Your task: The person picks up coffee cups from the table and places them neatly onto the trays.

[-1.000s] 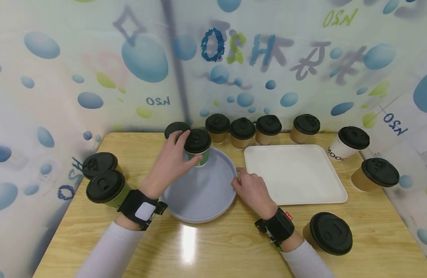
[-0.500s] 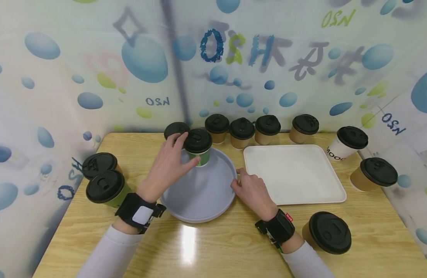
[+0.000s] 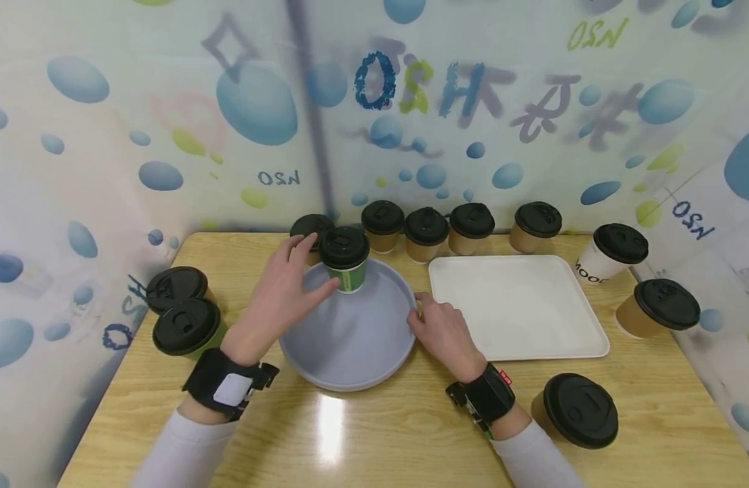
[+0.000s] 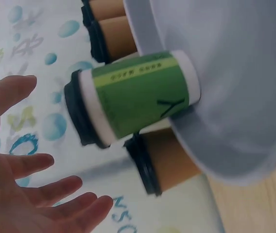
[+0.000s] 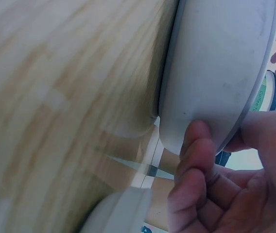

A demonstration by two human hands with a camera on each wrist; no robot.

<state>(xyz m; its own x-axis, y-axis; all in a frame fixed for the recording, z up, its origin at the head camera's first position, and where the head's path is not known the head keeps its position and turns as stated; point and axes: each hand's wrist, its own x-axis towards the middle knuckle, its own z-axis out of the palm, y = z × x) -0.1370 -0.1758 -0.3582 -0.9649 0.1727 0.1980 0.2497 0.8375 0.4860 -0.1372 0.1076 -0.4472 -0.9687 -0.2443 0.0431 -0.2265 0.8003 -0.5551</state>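
A green paper cup (image 3: 348, 276) with a black lid stands upright on the far part of a round grey-blue plate (image 3: 356, 339). Beside it, my left hand (image 3: 282, 291) has its thumb and fingers spread. The left wrist view shows a gap between those fingers and the green cup (image 4: 140, 94). At the plate's right edge, my right hand (image 3: 444, 332) grips the rim. In the right wrist view its thumb lies over the rim while curled fingers (image 5: 196, 155) press the outer wall of the plate (image 5: 215, 63).
A white rectangular tray (image 3: 514, 308) lies right of the plate. Several brown lidded cups line the back edge, among them one cup (image 3: 426, 234) behind the plate. Two lidded cups (image 3: 188, 329) stand at left. A white cup (image 3: 612, 252) and two brown cups (image 3: 578, 410) stand at right.
My left hand has drawn back from the green cup, down and to the left, leaving it on the plate. The right hand has stayed at the rim.
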